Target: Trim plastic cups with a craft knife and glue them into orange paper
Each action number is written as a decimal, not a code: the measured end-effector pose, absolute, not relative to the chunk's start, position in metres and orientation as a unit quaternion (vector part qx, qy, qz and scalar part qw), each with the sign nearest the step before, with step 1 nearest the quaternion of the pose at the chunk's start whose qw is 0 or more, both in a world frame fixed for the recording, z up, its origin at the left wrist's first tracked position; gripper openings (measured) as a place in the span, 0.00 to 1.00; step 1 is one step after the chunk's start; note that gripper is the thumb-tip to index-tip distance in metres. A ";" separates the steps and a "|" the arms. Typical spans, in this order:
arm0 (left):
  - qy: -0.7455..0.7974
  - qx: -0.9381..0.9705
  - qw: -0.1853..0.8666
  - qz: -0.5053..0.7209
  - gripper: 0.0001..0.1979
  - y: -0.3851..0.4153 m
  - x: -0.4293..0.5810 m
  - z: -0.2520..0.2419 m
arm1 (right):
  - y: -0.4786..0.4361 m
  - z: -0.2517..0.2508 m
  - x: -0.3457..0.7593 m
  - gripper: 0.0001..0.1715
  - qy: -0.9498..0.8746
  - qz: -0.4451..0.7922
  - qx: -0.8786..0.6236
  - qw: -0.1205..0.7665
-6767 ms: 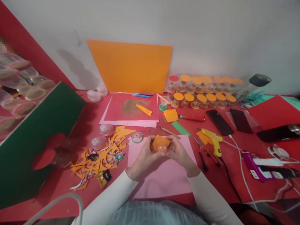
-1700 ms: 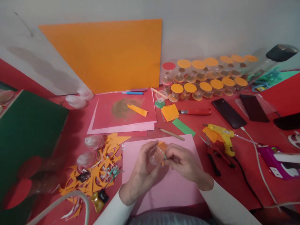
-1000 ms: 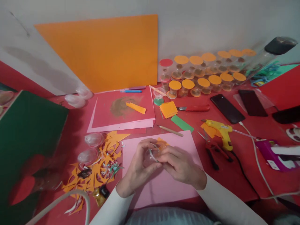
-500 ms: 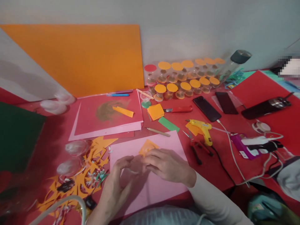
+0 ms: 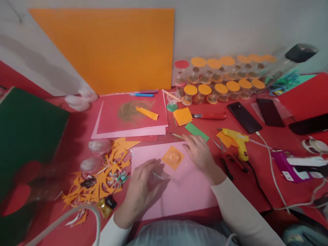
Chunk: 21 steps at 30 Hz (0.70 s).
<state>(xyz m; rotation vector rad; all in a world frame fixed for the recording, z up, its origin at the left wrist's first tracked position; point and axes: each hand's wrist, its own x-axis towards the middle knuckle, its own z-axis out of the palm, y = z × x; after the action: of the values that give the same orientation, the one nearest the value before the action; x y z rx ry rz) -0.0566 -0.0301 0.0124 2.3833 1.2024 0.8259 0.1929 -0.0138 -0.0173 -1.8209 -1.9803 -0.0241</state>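
My left hand [image 5: 143,184] curls around a clear plastic piece [image 5: 160,175], partly hidden by the fingers, above the pink sheet [image 5: 189,191]. An orange paper square [image 5: 169,163] lies on that sheet, with a small clear round piece [image 5: 174,157] on its middle. Just beyond the sheet, my right hand [image 5: 198,150] has its fingers closed on the handle of a thin wooden tool [image 5: 177,136]. The tool's dark pointed tip faces left; most of its handle is hidden under the fingers.
Orange paper scraps [image 5: 102,184] and clear plastic domes [image 5: 98,147] lie at left. A yellow glue gun [image 5: 237,138], red-handled pliers [image 5: 234,162], a phone [image 5: 244,118] and cables are at right. Behind stand rows of clear, orange-topped containers [image 5: 205,90] and a tall bottle [image 5: 279,71].
My right hand has left the orange square and moved out to the wooden tool. The left hand stays nearby with the clear plastic piece. The view has shifted left.
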 end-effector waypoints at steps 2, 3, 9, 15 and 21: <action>0.420 0.845 0.176 0.281 0.25 -0.032 -0.057 0.007 | -0.015 -0.020 0.195 0.16 -0.717 -0.017 -0.661 0.220; 0.418 0.846 0.180 0.279 0.24 -0.034 -0.057 0.005 | -0.016 -0.019 0.197 0.16 -0.716 -0.017 -0.660 0.226; 0.404 0.845 0.213 0.279 0.13 -0.037 -0.051 -0.001 | -0.024 -0.006 0.207 0.13 -0.680 0.019 -0.655 0.329; 0.402 0.798 0.250 0.373 0.12 -0.039 -0.043 -0.012 | -0.038 0.017 0.201 0.08 -0.571 0.238 -0.652 0.438; 0.381 0.830 0.227 0.338 0.12 -0.035 -0.047 0.004 | -0.055 0.035 0.186 0.05 -0.625 0.345 -0.552 0.431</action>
<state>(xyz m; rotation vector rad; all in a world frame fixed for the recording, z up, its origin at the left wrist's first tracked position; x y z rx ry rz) -0.0474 -0.0351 0.0043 2.2876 1.0508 0.9317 0.1859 -0.0545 0.0352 -1.3774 -1.5585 0.8593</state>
